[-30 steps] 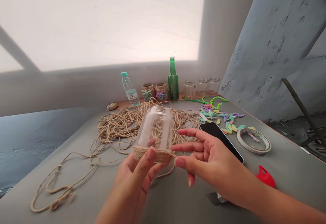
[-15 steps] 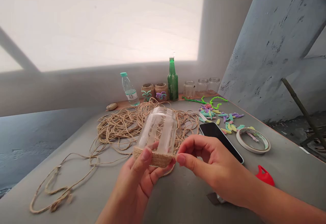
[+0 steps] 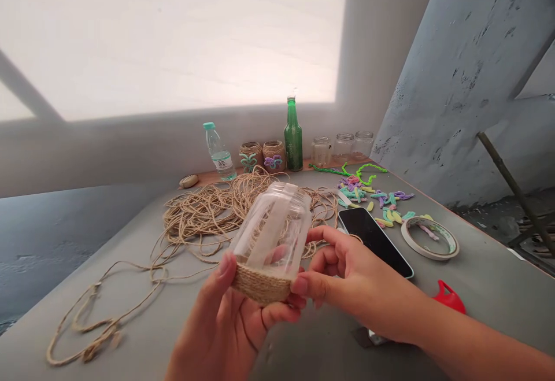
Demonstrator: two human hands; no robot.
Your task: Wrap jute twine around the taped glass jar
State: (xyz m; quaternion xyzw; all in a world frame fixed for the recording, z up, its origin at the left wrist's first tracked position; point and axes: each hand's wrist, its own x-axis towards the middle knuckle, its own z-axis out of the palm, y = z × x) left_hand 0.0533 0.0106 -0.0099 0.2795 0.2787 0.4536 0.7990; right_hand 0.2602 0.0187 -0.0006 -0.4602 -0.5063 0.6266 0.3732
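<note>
A clear glass jar [image 3: 277, 236] leans toward the back right above the table, with pale strips of tape on its side. Jute twine [image 3: 260, 281] is wound in tight rows round its base. My left hand [image 3: 234, 317] grips the jar from below, its thumb pressing on the wound band. At the jar's lower right, my right hand [image 3: 342, 277] is closed, thumb against the band's end and index finger bent beside the glass. A short bit of twine shows behind its knuckles; the fingertips' hold is partly hidden.
Behind the jar lies a tangled heap of twine [image 3: 195, 213]. A phone [image 3: 375, 239], a tape roll [image 3: 453, 248], a red tool [image 3: 451, 299] and coloured fuzzy pieces [image 3: 353, 193] lie right. A water bottle [image 3: 220, 152], green bottle [image 3: 293, 144] and several jars stand at the back.
The jar has turned and tipped a little to the right, showing more of the wound band. My right thumb has moved lower, onto the band's right end.
</note>
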